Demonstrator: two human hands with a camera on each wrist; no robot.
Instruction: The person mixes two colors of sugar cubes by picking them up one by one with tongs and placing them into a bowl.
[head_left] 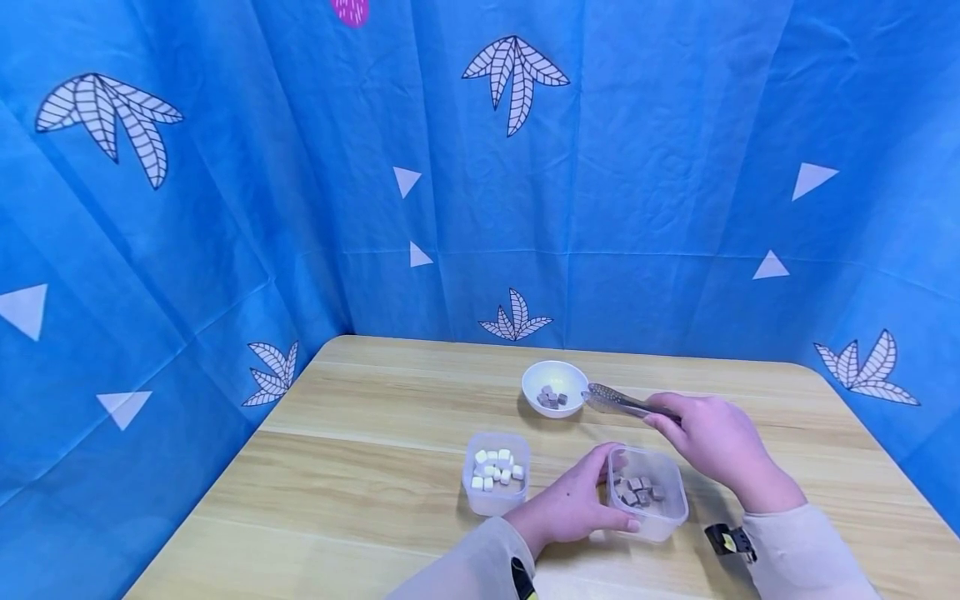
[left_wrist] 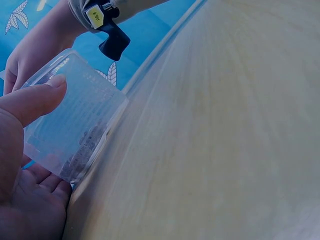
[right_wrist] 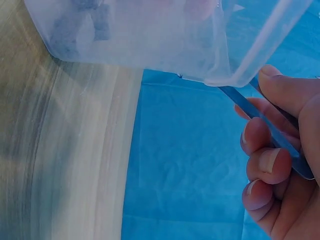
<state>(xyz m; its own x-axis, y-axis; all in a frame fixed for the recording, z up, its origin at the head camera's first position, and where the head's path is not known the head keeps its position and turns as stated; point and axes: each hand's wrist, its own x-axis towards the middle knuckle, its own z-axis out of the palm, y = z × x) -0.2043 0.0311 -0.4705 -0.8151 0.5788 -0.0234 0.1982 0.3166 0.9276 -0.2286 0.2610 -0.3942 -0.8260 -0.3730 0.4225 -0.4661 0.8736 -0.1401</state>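
Note:
My left hand [head_left: 572, 505] grips a clear plastic tub [head_left: 654, 528], thumb along its near side and fingers round the far left. Brownish-grey cubes [head_left: 639, 490] lie at the bottom of this tub. In my right hand [head_left: 716, 437] are metal tongs [head_left: 624, 402], held above and behind the tub, their perforated tips at the right rim of a white bowl [head_left: 534, 382]. Several similar cubes [head_left: 552, 398] sit inside the bowl. The right wrist view shows fingers curled about the tongs' handle [right_wrist: 265, 125]; the tub hides their tips there.
Left of my left hand stands a second clear tub [head_left: 495, 505] holding several white cubes [head_left: 498, 467]. Everything rests on a light wooden table [head_left: 360, 450]. A blue patterned curtain [head_left: 645, 183] hangs along the table's back and sides.

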